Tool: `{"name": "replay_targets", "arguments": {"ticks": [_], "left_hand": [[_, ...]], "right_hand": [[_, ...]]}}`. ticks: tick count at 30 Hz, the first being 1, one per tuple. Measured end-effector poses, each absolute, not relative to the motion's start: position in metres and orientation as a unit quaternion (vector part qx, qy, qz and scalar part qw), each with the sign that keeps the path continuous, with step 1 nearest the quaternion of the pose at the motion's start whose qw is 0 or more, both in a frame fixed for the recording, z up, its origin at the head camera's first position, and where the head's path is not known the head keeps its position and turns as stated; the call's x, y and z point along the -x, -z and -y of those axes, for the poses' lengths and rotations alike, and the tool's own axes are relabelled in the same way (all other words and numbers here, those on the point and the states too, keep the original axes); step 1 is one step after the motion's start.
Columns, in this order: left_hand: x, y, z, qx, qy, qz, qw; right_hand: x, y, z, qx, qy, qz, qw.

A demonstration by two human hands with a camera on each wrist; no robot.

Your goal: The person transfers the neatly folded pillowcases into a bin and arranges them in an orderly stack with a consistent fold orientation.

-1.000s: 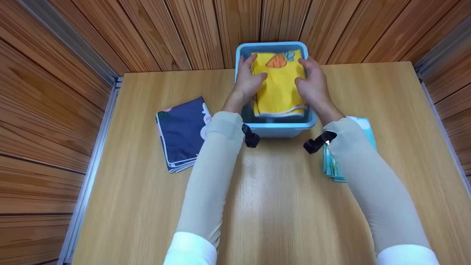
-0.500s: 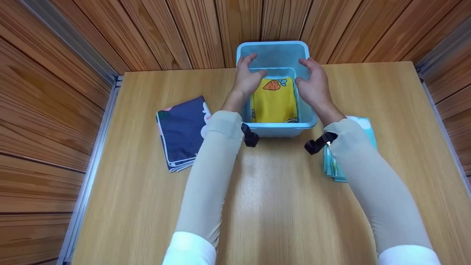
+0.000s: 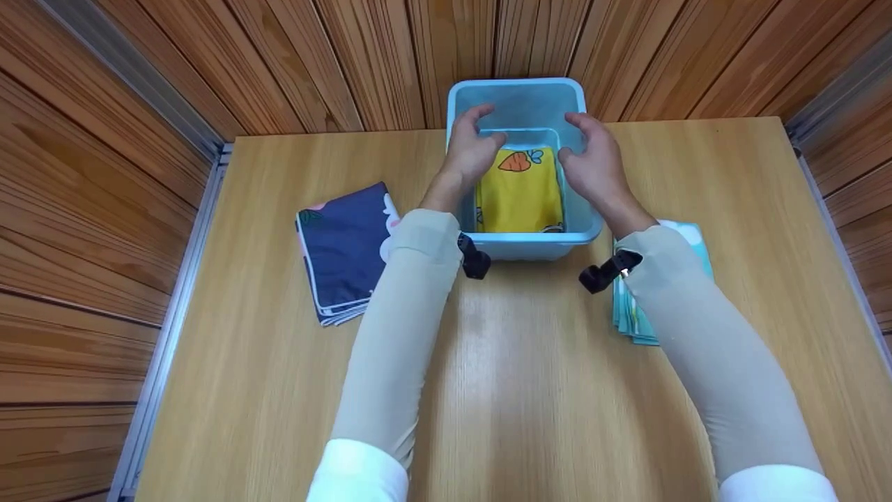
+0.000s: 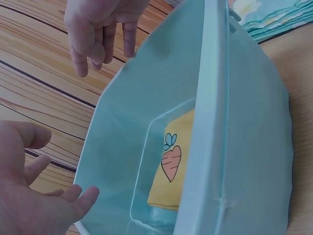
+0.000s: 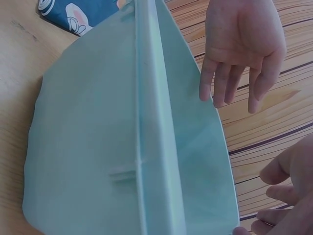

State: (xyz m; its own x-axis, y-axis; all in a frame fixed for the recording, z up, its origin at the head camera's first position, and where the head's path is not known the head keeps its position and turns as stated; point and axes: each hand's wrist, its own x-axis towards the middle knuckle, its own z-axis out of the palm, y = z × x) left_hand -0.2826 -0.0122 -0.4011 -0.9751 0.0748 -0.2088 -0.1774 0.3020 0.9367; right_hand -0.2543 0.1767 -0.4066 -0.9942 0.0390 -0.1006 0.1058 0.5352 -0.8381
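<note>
A folded yellow cloth point(image 3: 520, 192) with a carrot print lies on the bottom of a light blue plastic bin point(image 3: 519, 238). My left hand point(image 3: 472, 152) hovers over the bin's left rim, fingers loosely bent and holding nothing. Over the opposite rim is my right hand point(image 3: 592, 157), its thumb and fingers spread apart. In the left wrist view the cloth point(image 4: 168, 166) sits below both hands, partly hidden by the near rim. The right wrist view shows the bin's outer wall point(image 5: 88, 127) but not the cloth.
Left of the bin lies a folded navy cloth point(image 3: 341, 244) with a white and pink print. A stack of folded turquoise cloth point(image 3: 631, 321) is partly under the right forearm. Wood-plank walls point(image 3: 390, 63) stand behind and beside the table point(image 3: 516, 390).
A second ago both hands held the yellow cloth at the bin's opening. They let go and it dropped to the bottom. Since then the hands have barely moved.
</note>
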Motion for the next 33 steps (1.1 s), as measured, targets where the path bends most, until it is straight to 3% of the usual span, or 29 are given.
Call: {"name": "replay_targets", "arguments": {"ticks": [12, 25, 33], "left_hand": [[0.28, 0.391, 0.011, 0.007, -0.604, -0.788, 0.12], [0.266, 0.385, 0.008, -0.097, -0.444, -0.888, 0.077], [0.259, 0.386, 0.013, -0.129, -0.375, -0.914, 0.081]], "right_hand": [[0.248, 0.4, -0.176, 0.007, 0.42, -0.906, 0.045], [0.232, 0.399, -0.185, 0.094, 0.363, -0.927, 0.033], [0.221, 0.398, -0.194, 0.116, 0.34, -0.933, 0.03]]}}
